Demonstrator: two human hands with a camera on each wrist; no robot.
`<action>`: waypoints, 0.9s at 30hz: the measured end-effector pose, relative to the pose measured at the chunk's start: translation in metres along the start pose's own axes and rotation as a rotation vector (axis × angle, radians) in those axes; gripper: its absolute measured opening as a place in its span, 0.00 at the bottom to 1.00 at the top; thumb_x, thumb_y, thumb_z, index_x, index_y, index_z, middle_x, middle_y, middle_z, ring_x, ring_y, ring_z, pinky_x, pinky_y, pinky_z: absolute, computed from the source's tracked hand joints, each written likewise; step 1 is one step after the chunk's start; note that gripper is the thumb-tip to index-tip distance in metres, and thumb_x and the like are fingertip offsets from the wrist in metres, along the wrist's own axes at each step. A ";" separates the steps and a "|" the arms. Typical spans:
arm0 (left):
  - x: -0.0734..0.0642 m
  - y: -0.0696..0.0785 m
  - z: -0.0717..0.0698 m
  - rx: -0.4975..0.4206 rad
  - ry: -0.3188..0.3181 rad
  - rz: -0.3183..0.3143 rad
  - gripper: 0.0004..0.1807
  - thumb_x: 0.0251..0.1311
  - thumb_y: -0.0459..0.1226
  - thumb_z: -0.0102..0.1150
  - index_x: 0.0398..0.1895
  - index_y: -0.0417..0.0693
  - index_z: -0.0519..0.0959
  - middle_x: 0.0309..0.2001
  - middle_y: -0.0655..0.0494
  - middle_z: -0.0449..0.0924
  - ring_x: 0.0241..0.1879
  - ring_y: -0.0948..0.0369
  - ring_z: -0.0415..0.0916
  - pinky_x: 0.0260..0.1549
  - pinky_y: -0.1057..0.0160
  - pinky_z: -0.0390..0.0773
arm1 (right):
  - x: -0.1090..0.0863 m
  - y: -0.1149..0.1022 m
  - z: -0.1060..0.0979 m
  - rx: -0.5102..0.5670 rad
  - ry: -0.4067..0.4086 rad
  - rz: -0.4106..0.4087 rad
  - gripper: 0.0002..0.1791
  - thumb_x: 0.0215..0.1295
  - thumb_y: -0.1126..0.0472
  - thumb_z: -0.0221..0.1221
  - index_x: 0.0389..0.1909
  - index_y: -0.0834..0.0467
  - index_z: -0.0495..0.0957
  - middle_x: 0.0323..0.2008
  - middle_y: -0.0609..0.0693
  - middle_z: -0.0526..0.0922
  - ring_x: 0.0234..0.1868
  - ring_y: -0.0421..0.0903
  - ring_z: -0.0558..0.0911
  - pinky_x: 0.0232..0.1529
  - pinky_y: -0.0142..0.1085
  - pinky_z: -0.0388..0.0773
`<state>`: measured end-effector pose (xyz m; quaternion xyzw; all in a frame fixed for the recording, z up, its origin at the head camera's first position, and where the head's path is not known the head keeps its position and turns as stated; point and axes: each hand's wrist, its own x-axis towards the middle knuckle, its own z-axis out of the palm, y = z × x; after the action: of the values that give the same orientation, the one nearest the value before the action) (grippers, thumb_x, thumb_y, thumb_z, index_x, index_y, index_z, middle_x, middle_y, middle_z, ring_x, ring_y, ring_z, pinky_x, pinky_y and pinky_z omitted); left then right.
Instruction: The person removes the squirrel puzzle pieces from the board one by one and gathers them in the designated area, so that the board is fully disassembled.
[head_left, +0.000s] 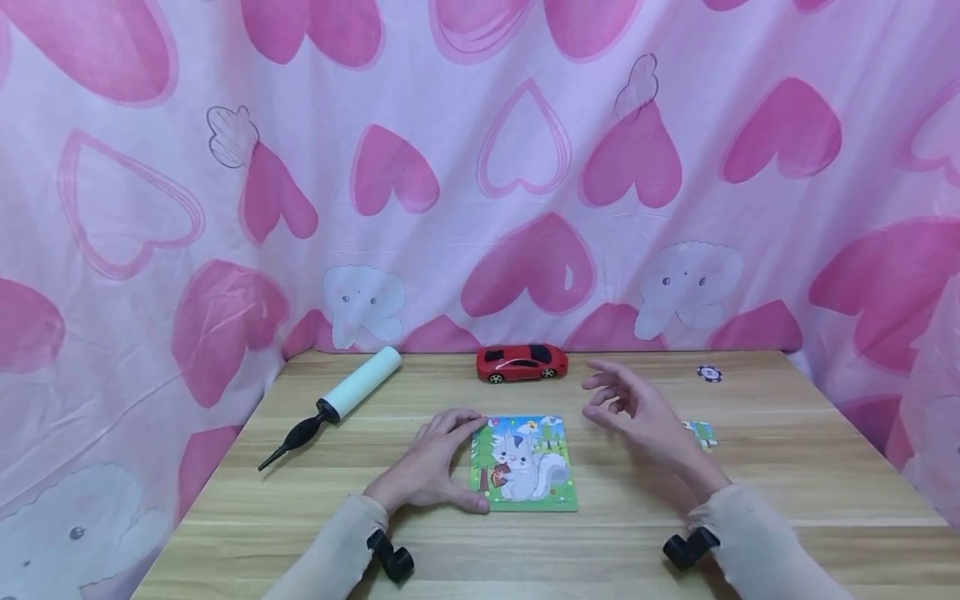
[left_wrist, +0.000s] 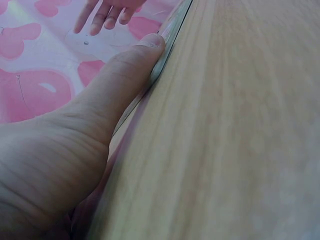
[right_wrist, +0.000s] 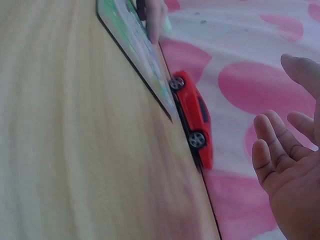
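Observation:
A square puzzle board (head_left: 525,467) with a squirrel picture lies flat on the table in the head view. My left hand (head_left: 431,467) holds it along its left side, thumb at the lower corner and fingers at the upper one. In the left wrist view the thumb (left_wrist: 132,65) lies against the board's edge. To the right of the board, my right hand (head_left: 637,421) hovers above the table with loosely bent fingers and nothing in them. The right wrist view shows that hand (right_wrist: 295,165) with its palm and fingers apart from everything. A small jigsaw piece (head_left: 703,433) lies partly behind the right hand.
A red toy car (head_left: 522,363) stands behind the board near the table's back edge. On the left lies a balloon pump (head_left: 345,396) with a black nozzle. A round chip (head_left: 709,373) is at the back right. A pink heart-patterned curtain (head_left: 525,167) hangs behind the wooden table (head_left: 570,554).

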<state>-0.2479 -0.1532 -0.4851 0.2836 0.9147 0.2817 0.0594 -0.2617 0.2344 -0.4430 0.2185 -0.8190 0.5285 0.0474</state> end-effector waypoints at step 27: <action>0.000 0.000 0.001 0.005 -0.001 0.002 0.70 0.44 0.72 0.84 0.89 0.58 0.64 0.85 0.58 0.58 0.85 0.51 0.53 0.84 0.36 0.54 | -0.008 0.011 0.042 0.005 -0.160 0.124 0.39 0.73 0.54 0.75 0.81 0.55 0.72 0.61 0.55 0.86 0.53 0.48 0.86 0.53 0.33 0.85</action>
<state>-0.2477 -0.1529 -0.4856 0.2847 0.9151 0.2793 0.0589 -0.2529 0.2035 -0.4726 0.2091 -0.8308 0.5132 -0.0517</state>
